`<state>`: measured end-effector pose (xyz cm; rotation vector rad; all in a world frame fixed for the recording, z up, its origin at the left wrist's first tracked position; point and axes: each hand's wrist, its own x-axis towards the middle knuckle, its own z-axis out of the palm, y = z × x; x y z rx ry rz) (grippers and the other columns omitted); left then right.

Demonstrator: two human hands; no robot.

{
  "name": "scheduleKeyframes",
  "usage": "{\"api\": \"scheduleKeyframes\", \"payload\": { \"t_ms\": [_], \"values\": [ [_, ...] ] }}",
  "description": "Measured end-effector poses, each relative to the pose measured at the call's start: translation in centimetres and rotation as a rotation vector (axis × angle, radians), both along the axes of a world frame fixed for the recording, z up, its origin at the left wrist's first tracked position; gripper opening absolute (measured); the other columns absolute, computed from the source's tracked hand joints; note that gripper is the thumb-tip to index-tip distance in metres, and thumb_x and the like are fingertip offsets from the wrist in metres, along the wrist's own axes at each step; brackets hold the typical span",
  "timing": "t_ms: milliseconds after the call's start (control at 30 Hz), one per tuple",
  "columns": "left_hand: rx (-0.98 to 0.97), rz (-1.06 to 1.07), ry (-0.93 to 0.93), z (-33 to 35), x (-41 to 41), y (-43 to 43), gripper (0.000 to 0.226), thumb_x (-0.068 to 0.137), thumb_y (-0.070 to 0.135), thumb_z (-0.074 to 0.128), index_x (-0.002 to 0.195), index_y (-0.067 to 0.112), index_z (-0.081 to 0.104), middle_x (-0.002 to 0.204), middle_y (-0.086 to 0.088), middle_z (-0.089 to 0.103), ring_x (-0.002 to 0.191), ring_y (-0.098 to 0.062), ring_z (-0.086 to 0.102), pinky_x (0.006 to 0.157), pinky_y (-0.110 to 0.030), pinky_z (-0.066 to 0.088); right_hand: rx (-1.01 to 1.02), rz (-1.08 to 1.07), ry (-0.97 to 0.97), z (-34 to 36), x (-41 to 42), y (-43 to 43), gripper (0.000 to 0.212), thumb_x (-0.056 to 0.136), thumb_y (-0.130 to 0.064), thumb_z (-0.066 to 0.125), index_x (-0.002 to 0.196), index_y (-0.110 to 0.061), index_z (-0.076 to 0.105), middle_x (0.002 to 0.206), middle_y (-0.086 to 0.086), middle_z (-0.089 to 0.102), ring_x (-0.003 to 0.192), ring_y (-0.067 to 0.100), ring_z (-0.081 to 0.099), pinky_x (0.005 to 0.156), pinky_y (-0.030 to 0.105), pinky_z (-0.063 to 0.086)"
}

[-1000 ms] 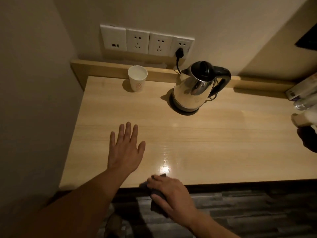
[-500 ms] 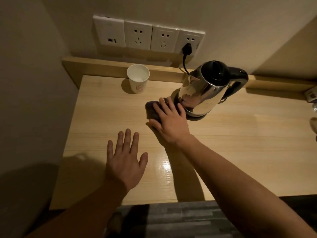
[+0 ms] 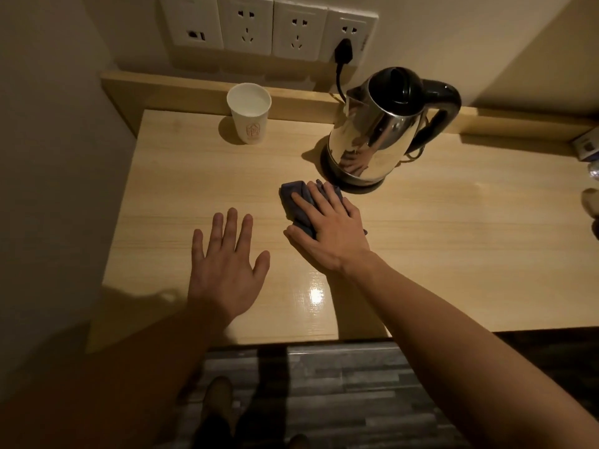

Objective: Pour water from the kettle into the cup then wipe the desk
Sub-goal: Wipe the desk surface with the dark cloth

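Note:
A steel kettle [image 3: 376, 134] with a black lid and handle stands on its base at the back of the wooden desk [image 3: 453, 254]. To its left, by the back ledge, a white paper cup [image 3: 249, 116] stands upright. My right hand [image 3: 330, 231] lies flat on a dark folded cloth [image 3: 293, 199], pressing it to the desk just in front of the kettle. My left hand [image 3: 227, 270] rests palm down with fingers spread, empty, left of the cloth.
A row of wall sockets [image 3: 269, 27] sits above the back ledge, and the kettle's black plug [image 3: 343, 51] is in the rightmost one. Small items [image 3: 588, 147] lie at the desk's right edge. A wall closes off the left side.
My right hand brought the cloth up from the front edge to beside the kettle, then drew it back toward me a little. The left hand stayed flat in place.

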<state>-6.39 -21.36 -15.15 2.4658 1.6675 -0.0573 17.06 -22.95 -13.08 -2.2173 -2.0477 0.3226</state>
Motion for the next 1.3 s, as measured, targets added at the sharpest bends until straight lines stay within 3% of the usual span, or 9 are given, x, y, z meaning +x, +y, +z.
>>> {"api": "scheduleKeyframes", "payload": {
  "t_ms": [200, 433, 700, 900, 1000, 1067, 1100, 1200, 1300],
  "values": [
    [0.026, 0.001, -0.016, -0.1, 0.0, -0.2, 0.078, 0.100, 0.069, 0.005, 0.166, 0.027, -0.002, 0.175, -0.004, -0.003, 0.161, -0.025, -0.005, 0.127, -0.057, 0.000, -0.015, -0.009, 0.016, 0.1, -0.3, -5.0, 0.068, 0.101, -0.077, 0.020, 0.163, -0.049, 0.015, 0.176, -0.007, 0.008, 0.162, 0.017, -0.006, 0.129, 0.050, 0.009],
    [0.016, 0.005, -0.002, 0.1, 0.1, -0.2, 0.079, 0.098, 0.068, 0.002, 0.165, 0.027, -0.005, 0.175, -0.004, -0.005, 0.161, -0.025, -0.007, 0.128, -0.057, -0.001, -0.044, 0.003, 0.047, 0.4, -1.7, -10.3, 0.063, 0.104, -0.071, 0.021, 0.163, -0.050, 0.014, 0.176, -0.010, 0.006, 0.162, 0.013, -0.010, 0.127, 0.046, 0.004],
    [-0.038, -0.010, 0.028, 0.8, 0.1, -0.2, 0.079, 0.098, 0.067, 0.001, 0.165, 0.026, -0.010, 0.175, -0.005, -0.012, 0.160, -0.026, -0.013, 0.127, -0.057, -0.004, -0.036, 0.092, 0.092, 0.6, -3.6, -16.4, 0.055, 0.108, -0.059, 0.032, 0.161, -0.044, 0.031, 0.173, -0.012, 0.018, 0.162, 0.011, 0.004, 0.123, 0.043, 0.016],
    [-0.130, -0.013, -0.023, 2.1, 0.6, -0.5, 0.075, 0.102, 0.062, 0.007, 0.164, 0.026, -0.014, 0.173, -0.003, -0.021, 0.158, -0.023, -0.021, 0.127, -0.055, -0.010, -0.083, 0.146, 0.392, 2.5, -5.5, -21.0, 0.042, 0.106, -0.039, 0.055, 0.149, -0.036, 0.056, 0.164, -0.020, 0.035, 0.157, -0.003, 0.013, 0.119, 0.021, 0.006],
    [-0.084, -0.100, -0.095, 2.7, 3.1, -2.4, 0.074, 0.100, 0.060, 0.005, 0.165, 0.027, -0.011, 0.174, 0.000, -0.017, 0.159, -0.021, -0.018, 0.127, -0.052, -0.009, -0.225, 0.028, 0.706, 4.6, -5.2, -21.8, 0.038, 0.107, -0.028, 0.058, 0.144, -0.028, 0.062, 0.143, -0.010, 0.062, 0.141, 0.000, 0.044, 0.117, 0.024, 0.029],
    [-0.107, -0.129, -0.122, 2.6, 4.8, -3.3, 0.075, 0.098, 0.062, 0.002, 0.164, 0.029, -0.012, 0.174, 0.001, -0.018, 0.159, -0.020, -0.018, 0.128, -0.053, -0.008, -0.275, -0.164, 0.926, 6.7, -4.6, -21.8, 0.033, 0.108, -0.029, 0.054, 0.140, -0.029, 0.064, 0.111, -0.001, 0.074, 0.109, 0.009, 0.064, 0.099, 0.036, 0.049],
    [-0.123, -0.126, -0.118, 2.4, 5.3, -3.6, 0.076, 0.097, 0.063, 0.000, 0.164, 0.029, -0.012, 0.173, 0.001, -0.018, 0.159, -0.020, -0.018, 0.128, -0.053, -0.008, -0.233, -0.247, 0.989, 7.7, -4.0, -21.5, 0.030, 0.108, -0.032, 0.053, 0.135, -0.028, 0.067, 0.103, 0.006, 0.075, 0.099, 0.013, 0.068, 0.091, 0.038, 0.053],
    [-0.092, -0.127, -0.057, 1.6, 5.9, -4.0, 0.079, 0.098, 0.066, -0.002, 0.164, 0.026, -0.011, 0.174, -0.003, -0.014, 0.160, -0.024, -0.014, 0.127, -0.055, -0.007, -0.012, -0.390, 0.986, 9.8, -1.2, -19.0, 0.031, 0.105, -0.037, 0.052, 0.128, -0.023, 0.068, 0.111, 0.002, 0.076, 0.105, 0.014, 0.070, 0.092, 0.035, 0.052],
    [-0.050, -0.132, -0.049, 1.1, 5.9, -4.1, 0.080, 0.099, 0.067, 0.001, 0.165, 0.024, -0.006, 0.175, -0.005, -0.009, 0.161, -0.025, -0.010, 0.127, -0.057, -0.005, 0.127, -0.392, 0.775, 10.3, 2.3, -14.0, 0.037, 0.105, -0.043, 0.047, 0.136, -0.030, 0.064, 0.127, -0.008, 0.072, 0.116, 0.005, 0.064, 0.098, 0.032, 0.051]
  ]
}}
